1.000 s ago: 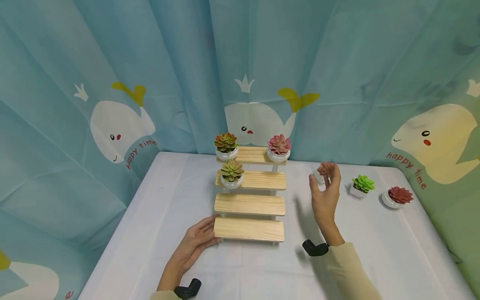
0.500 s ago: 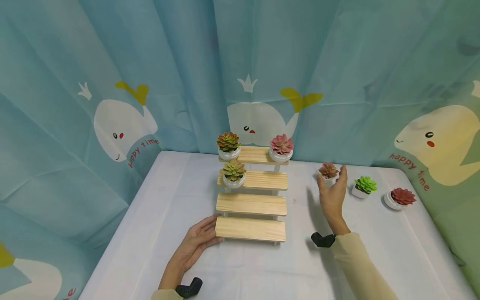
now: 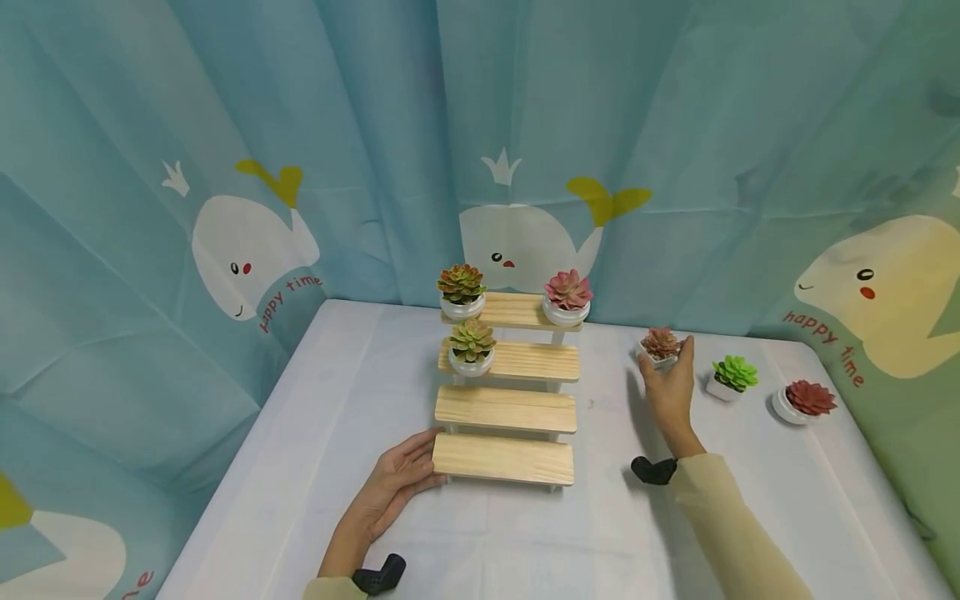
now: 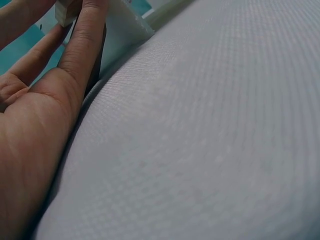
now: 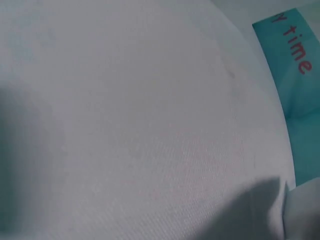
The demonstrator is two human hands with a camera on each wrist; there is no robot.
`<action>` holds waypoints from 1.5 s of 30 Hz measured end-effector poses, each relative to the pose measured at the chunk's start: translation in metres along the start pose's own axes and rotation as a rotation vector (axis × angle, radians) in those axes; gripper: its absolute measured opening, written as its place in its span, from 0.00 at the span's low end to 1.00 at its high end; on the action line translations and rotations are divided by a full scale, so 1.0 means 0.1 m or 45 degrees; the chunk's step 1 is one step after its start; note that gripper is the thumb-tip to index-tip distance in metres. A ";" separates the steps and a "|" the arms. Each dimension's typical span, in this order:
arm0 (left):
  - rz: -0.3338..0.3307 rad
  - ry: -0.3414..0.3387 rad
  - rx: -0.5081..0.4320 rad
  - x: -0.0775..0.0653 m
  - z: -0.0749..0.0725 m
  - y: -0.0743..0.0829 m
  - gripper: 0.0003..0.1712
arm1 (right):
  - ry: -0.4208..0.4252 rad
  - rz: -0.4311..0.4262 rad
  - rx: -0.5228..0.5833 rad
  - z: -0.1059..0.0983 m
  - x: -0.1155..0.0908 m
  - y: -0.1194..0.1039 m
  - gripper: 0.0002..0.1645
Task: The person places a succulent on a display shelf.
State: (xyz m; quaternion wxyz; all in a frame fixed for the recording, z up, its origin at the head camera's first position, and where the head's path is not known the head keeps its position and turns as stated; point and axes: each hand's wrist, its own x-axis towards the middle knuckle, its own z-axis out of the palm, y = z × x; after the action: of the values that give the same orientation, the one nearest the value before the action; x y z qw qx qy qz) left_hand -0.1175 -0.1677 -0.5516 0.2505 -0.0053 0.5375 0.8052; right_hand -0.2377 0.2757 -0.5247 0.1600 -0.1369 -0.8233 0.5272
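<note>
A four-step wooden shelf stand [image 3: 504, 460] stands on the white-covered table. My left hand [image 3: 397, 483] holds the left end of its lowest board, thumb at the front and fingers towards the back. In the left wrist view the board's end [image 4: 66, 12] shows between the fingers. My right hand [image 3: 670, 396] pinches a small potted succulent [image 3: 661, 346] with brownish-pink leaves and a square white pot. Its thumb is on the left, its fingers on the right. Whether the pot touches the table cannot be told. The right wrist view shows only cloth and blurred dark shapes.
The top step bears an orange-green succulent [image 3: 461, 287] and a pink one [image 3: 567, 292]; a light green one [image 3: 472, 342] sits on the second step, left. Right of my right hand stand a bright green succulent [image 3: 733, 375] and a dark red one [image 3: 806, 402]. A curtain [image 3: 375, 150] hangs behind.
My right hand has moved slightly right with the brownish-pink succulent, whose pot was partly hidden and tilted and now stands more upright. My left hand stays at the stand.
</note>
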 end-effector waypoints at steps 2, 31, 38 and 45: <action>0.001 -0.004 -0.001 0.00 0.00 0.00 0.41 | -0.012 0.013 -0.012 0.00 0.02 0.02 0.56; 0.026 -0.016 0.017 -0.01 0.00 0.00 0.41 | -0.146 0.012 0.016 -0.12 0.12 -0.03 0.47; 0.036 -0.026 0.036 0.00 -0.01 0.00 0.42 | -0.264 -0.093 0.060 -0.21 0.11 -0.21 0.47; 0.022 -0.022 0.033 0.01 -0.02 0.00 0.42 | -0.376 -0.204 -0.022 -0.36 0.02 -0.37 0.47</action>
State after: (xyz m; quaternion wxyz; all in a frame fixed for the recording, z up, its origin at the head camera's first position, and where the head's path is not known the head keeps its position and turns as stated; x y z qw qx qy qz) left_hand -0.1189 -0.1688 -0.5527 0.2482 0.0095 0.5458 0.8002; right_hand -0.2272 0.2912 -0.4767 0.0774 0.0067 -0.8506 0.5201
